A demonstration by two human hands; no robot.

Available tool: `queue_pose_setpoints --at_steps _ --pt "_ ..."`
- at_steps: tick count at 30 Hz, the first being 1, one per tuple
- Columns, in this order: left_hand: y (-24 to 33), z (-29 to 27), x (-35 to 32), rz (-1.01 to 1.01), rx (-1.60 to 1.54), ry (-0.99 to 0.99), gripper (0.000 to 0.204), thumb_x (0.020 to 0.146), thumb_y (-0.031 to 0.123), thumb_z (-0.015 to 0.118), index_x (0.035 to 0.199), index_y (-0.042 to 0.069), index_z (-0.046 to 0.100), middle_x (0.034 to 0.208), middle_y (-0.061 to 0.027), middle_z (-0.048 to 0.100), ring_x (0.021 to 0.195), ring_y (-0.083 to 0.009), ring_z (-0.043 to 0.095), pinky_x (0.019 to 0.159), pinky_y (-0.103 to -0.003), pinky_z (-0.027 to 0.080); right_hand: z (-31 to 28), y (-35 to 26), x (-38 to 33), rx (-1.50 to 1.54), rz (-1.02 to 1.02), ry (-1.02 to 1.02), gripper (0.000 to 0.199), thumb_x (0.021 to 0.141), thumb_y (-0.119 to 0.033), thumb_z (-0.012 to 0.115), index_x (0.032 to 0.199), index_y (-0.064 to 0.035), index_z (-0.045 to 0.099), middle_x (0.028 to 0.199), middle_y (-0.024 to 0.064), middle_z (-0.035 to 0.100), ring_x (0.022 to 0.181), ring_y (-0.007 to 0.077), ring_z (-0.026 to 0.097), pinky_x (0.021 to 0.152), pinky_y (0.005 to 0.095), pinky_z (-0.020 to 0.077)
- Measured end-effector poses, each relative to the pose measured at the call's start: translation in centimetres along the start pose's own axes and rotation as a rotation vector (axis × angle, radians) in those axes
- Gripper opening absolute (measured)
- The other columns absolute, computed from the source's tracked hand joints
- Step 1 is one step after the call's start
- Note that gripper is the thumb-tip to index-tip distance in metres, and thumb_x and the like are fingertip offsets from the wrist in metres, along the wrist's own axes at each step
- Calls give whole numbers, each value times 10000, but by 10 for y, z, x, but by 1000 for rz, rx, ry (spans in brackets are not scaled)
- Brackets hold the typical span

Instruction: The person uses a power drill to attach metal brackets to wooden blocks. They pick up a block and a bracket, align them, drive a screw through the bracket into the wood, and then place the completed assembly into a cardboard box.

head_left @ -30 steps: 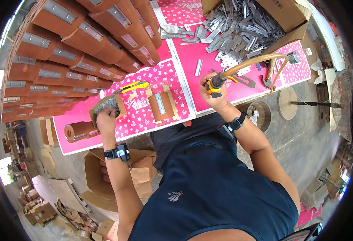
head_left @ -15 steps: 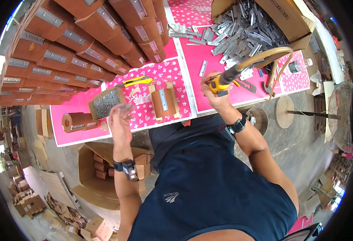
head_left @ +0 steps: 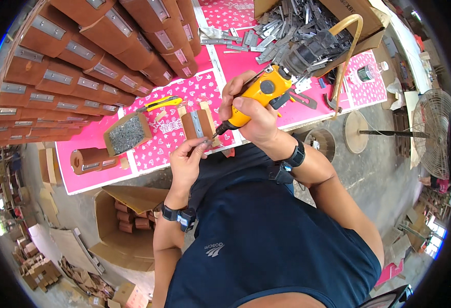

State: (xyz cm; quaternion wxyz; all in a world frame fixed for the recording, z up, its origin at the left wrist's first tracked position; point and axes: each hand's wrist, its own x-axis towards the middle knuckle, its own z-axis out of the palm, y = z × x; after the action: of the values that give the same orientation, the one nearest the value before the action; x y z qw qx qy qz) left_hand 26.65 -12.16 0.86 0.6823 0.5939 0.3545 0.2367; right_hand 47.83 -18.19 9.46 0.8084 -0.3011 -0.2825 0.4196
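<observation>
My right hand (head_left: 256, 115) grips a yellow and black power screwdriver (head_left: 266, 86), its bit slanting down to the left. Thumb and fingertips of my left hand (head_left: 185, 163) are pinched together right by the bit's tip, on something too small to make out. Just beyond them, a brown curved block (head_left: 205, 121) sits in a wooden holder (head_left: 182, 111), with a metal strip (head_left: 196, 124) lying along its top. To the left, a small tray (head_left: 145, 126) holds many small metal screws (head_left: 127, 135). A yellow utility knife (head_left: 165, 102) lies behind it.
Stacked brown blocks (head_left: 56, 77) with metal strips rise at the far left. A loose brown block (head_left: 94, 161) lies at the left table edge. Metal strips (head_left: 282, 36) spill from a cardboard box (head_left: 370, 25) at the back. A hammer (head_left: 334, 97) and plastic bottle (head_left: 366, 73) are at right.
My left hand has moved right, from beside the screw tray to the near end of the block. My right hand has brought the screwdriver left and turned its bit toward my left fingertips.
</observation>
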Motion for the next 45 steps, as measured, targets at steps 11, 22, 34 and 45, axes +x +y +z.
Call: queue_pose_setpoints --at_steps 11,22,34,45 --pt "6 13 -5 179 322 77 135 907 70 760 1033 21 766 889 -79 758 755 -119 662 696 -269 521 5 11 -3 1 6 8 164 825 16 612 983 -3 574 791 117 637 653 199 656 594 337 553" --pt "6 13 -8 208 356 92 101 892 53 758 989 27 761 894 -99 744 748 -167 674 684 -292 526 5 20 -6 -37 30 -34 195 836 27 623 1015 -8 553 837 108 636 677 192 659 605 328 553" --pt "7 17 -8 269 398 162 95 863 47 771 955 26 764 882 -106 739 740 -206 686 653 -314 533 7 30 -13 -98 60 -111 197 848 37 620 1023 -21 551 855 91 632 723 148 644 649 301 546" --pt "3 5 16 459 682 318 178 776 78 806 949 122 814 1181 -93 672 1138 -302 571 988 -419 466 8 45 0 -282 -4 -293 234 855 25 640 1057 -46 543 926 65 619 859 140 617 783 306 512"
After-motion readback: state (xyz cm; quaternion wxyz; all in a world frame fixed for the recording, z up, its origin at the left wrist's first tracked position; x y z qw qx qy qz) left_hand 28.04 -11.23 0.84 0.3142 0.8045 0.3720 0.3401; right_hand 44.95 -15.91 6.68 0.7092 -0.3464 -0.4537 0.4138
